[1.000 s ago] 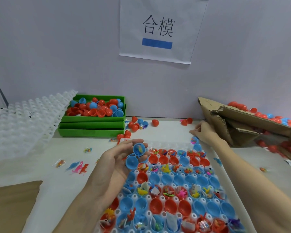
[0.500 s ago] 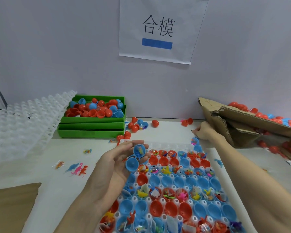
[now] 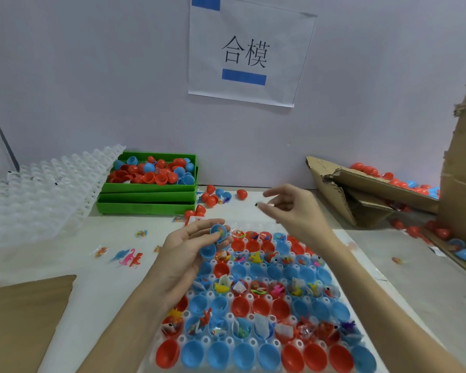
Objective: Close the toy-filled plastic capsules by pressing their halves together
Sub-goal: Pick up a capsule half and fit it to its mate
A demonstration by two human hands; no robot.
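The tray (image 3: 331,267) fills the lower middle of my view, rows of open red and blue halves, some with toys in them, some bare. At about ten o'clock from it sit the green bins (image 3: 145,196) heaped with loose halves, and at two o'clock the torn carton (image 3: 347,189) with more spilling out behind it.

My left hand (image 3: 189,254) hangs over the tray's ten o'clock corner, palm up, fingers loosely curled round a blue capsule (image 3: 214,239). Its two halves look hinged and lie open: the upper one, with a small toy inside, sits at my fingertips, and the lower one rests nearer my palm at about seven o'clock from it. My right hand (image 3: 293,211) is in the air at two o'clock from the capsule, near it but not touching. Its fingers are partly spread, and the thumb and a finger seem to pinch something tiny; I cannot tell what.

I judge the step to be closing this one capsule. To do it well I should first see that the toy sits fully inside its half, with no wrapper edge across the rim, or the seam will not seat. Then I would fold the empty half over squarely, rims matched all round, and squeeze straight through the middle until it snaps. A skewed press would likely pop one side back open or flick the toy out onto the tray.
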